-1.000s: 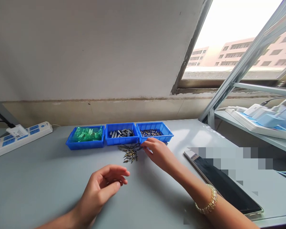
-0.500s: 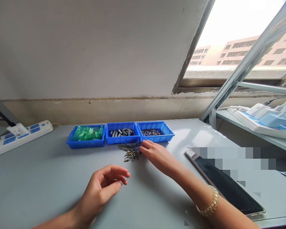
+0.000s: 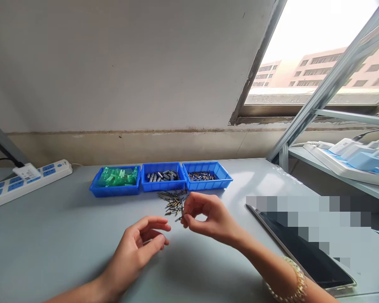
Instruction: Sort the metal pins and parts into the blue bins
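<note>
My right hand [image 3: 205, 216] is pinched at thumb and forefinger on a small metal pin [image 3: 178, 219], whose tip pokes out toward the left. Just behind the pinch, a loose pile of similar dark and brass-coloured metal pins [image 3: 173, 201] lies on the grey table [image 3: 66, 240]. To the left and nearer, my left hand [image 3: 139, 244] hovers with curved fingers apart and holds nothing that I can see. The two hands do not touch.
Along the wall stand three blue bins: one with green plastic bags [image 3: 118, 176], one with grey metal pieces [image 3: 163, 176], one with thin metal pins [image 3: 202, 176]. A power strip [image 3: 55, 170] lies at left, a dark-screened tablet [image 3: 303, 246] at right, below a shelf [image 3: 344, 168].
My right hand has drawn back from the pile toward me, a metal pin now showing in its pinch. My left hand has barely moved.
</note>
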The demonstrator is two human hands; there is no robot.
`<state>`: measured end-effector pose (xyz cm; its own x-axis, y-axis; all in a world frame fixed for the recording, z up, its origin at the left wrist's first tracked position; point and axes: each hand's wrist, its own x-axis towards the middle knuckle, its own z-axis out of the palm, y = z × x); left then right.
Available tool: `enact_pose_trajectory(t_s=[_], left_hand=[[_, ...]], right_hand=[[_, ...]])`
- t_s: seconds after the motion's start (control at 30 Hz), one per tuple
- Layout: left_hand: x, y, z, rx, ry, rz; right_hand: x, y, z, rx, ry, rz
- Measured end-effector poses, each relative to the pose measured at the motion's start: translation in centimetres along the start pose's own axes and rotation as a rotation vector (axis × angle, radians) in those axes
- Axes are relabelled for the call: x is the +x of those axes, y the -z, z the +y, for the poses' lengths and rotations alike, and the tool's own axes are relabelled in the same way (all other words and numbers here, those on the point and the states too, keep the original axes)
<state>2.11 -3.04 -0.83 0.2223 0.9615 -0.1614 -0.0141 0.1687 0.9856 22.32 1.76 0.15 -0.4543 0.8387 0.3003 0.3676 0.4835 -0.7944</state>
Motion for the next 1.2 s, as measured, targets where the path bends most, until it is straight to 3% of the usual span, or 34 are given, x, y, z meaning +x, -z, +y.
enact_pose_trajectory(t_s=[0.07,0.13,0.27,0.37,0.47,0.57,0.67,0.8,0.87,0.97,1.07,1.2], left_hand=[[0.0,-0.1,-0.2,-0.010,0.004,-0.007],[0.0,-0.1,-0.1,-0.003,-0.006,0.013],[0.0,-0.4,0.6,0.024,0.013,0.046],[-0.1,-0.8,1.1,0.009,0.041,-0.084],[-0.1,-1.0,1.1,-0.038,0.050,-0.262],[0.1,-1.0,0.7,-0.114,0.082,-0.321],[0.3,-0.9,0.4,-0.170,0.107,-0.299],[0.3,-0.7,0.8,-0.174,0.101,-0.067],[0.0,-0.7,1.1,-0.160,0.063,0.053],[-0.4,-0.6,1.4,-0.100,-0.004,0.125],[-0.6,-0.3,1.1,-0.025,-0.069,0.057],[-0.5,0.0,0.5,0.011,-0.124,-0.075]], right_hand=[[-0.2,-0.5,-0.7,0.374,-0.092,-0.011],[-0.3,-0.8,-1.1,0.497,-0.126,-0.025],[-0.4,-1.4,-1.4,0.419,-0.077,0.030],[-0.7,-2.0,-1.6,0.316,0.065,0.078],[-1.0,-2.6,-1.9,0.248,0.159,0.038],[-1.1,-2.9,-2.0,0.213,0.204,-0.022],[-1.0,-2.6,-2.1,0.165,0.261,-0.014],[-0.7,-1.6,-1.9,0.114,0.291,0.074],[-0.7,-1.2,-1.7,0.093,0.266,0.127],[-0.6,-1.2,-1.3,0.077,0.147,0.154],[-0.7,-1.8,-0.9,0.169,-0.020,0.077],[-0.6,-2.7,-0.3,0.508,-0.211,-0.063]])
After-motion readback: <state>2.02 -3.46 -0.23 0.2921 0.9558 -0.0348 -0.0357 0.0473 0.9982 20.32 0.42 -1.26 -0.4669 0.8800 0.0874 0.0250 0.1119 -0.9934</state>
